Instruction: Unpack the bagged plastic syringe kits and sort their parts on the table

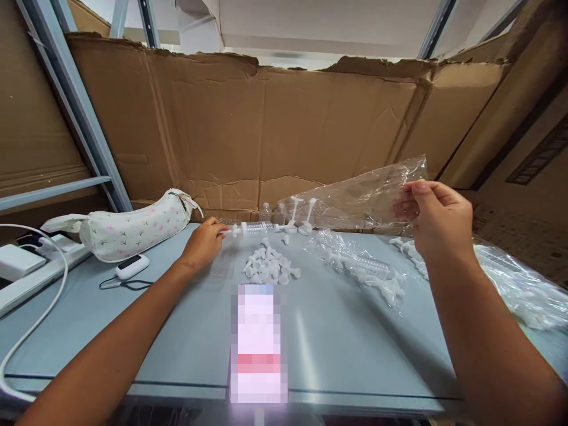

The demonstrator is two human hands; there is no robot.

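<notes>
"Two hands, both occupied. What are the fingers doing?"

"The left hand [205, 241] seems to pinch the white tip [233, 230] at one end of the small clear bottle [258, 229], which lies sideways near the back of the surface [186, 343]. The right hand [444, 222] has its fingers closed on a plastic bag [373, 190]."

"What could go wrong?"

"The thin bag might tear if tugged hard, and its slack end, so close to the upright white pieces [306, 226], could topple them."

"And the loose white pile [268, 264]?"

"Just in front of the bottle; a careless knock could scatter it. Whether the bottle is inside the bag, I can't tell."
</notes>
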